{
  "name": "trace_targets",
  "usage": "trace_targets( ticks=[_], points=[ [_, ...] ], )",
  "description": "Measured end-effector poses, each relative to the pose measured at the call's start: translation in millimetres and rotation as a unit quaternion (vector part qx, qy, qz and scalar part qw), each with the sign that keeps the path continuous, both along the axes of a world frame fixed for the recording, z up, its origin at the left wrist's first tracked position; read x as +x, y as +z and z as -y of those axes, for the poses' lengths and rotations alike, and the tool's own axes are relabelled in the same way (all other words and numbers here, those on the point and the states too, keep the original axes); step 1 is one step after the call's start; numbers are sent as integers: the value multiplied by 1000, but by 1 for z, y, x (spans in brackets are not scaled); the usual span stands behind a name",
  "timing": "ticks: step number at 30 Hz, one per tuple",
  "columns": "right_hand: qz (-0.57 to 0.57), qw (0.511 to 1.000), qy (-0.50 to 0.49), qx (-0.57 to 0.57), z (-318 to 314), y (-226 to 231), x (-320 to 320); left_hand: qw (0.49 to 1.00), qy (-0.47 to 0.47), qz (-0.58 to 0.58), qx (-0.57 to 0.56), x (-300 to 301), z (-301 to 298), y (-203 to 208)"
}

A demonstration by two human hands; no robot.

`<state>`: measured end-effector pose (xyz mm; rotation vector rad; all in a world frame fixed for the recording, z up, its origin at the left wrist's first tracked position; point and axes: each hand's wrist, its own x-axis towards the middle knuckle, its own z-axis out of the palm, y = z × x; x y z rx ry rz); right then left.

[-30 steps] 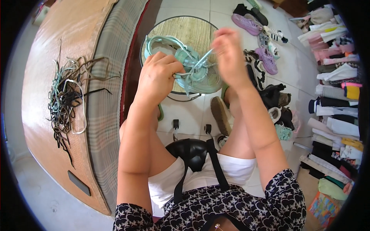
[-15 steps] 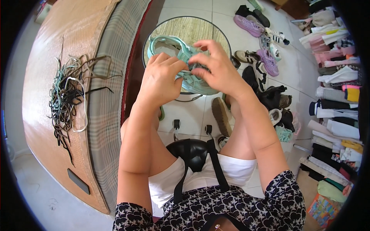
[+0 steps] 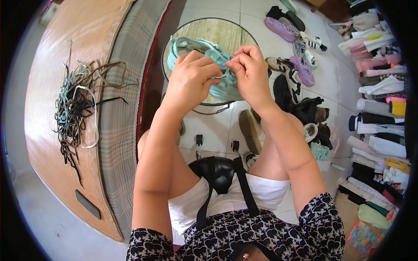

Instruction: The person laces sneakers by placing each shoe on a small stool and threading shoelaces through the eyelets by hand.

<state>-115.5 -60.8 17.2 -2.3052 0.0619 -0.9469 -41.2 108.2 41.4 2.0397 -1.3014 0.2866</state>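
A mint-green sneaker (image 3: pixel 224 92) lies on a small round table (image 3: pixel 235 32) with a wood-look top, its heel opening toward the left. My left hand (image 3: pixel 191 80) is closed over the middle of the shoe, thumb and forefinger pinching a pale shoelace. Opposite it, my right hand (image 3: pixel 253 77) is closed too, thumb and fingertips pinched on the lace above the shoe's front part. Part of the shoe's lacing is covered by my fingers.
A tangled heap of shoelaces (image 3: pixel 76 108) and a dark flat phone-like object (image 3: pixel 88 204) lie on the woven mat (image 3: pixel 48 113) at the left. Several shoes, including a purple sneaker (image 3: pixel 301 71), sit on the tiled floor to the right. Folded clothes (image 3: pixel 381 126) line the far right.
My right hand's fingers have gone from spread to pinched together on the lace. My left hand has shifted slightly right over the shoe.
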Motion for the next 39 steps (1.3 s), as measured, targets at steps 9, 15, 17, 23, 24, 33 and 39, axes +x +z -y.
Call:
trace_targets(
  ticks=[9,15,17,23,24,33,39],
  points=[
    [22,855,-81,512,81,18,9,994,-72,-73,39,-9,-13,-1],
    [-116,653,574,480,76,48,-32,997,-21,-65,46,-11,-5,-2],
    [-162,556,674,459,68,54,-36,997,0,-54,45,-11,-2,-3],
    [-266,890,216,300,61,34,-22,995,38,-50,81,-13,8,0],
    [-228,953,101,171,55,30,-16,994,46,-77,57,-14,8,0],
    [-260,961,93,11,43,29,-15,981,89,-157,68,-10,13,0],
    [-123,919,50,371,50,33,-9,980,132,-140,42,-14,30,-10]
  ],
)
